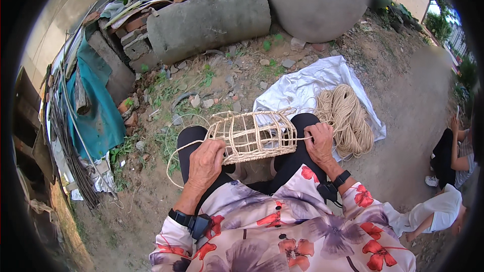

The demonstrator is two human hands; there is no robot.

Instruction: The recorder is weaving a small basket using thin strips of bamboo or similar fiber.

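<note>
An openwork basket [257,138] of twisted straw-coloured cord lies on its side across my knees, its square mesh showing. At its left end my left hand [205,160] is closed, the fingertips hidden behind the wrist side and the mesh. A loose cord [171,163] loops out to the left of this hand. My right hand [319,141] is closed in a pinch just beyond the basket's right end. From its fingers a short, taut strand runs to the basket's rim.
A large coil of cord [348,121] rests on a white sack [297,88] beyond my right knee. Bricks, a grey concrete pipe [209,22] and a rounded grey vessel [315,2] stand behind. Teal cloth [96,116] hangs at left; two people are at right, one in a white top [438,211].
</note>
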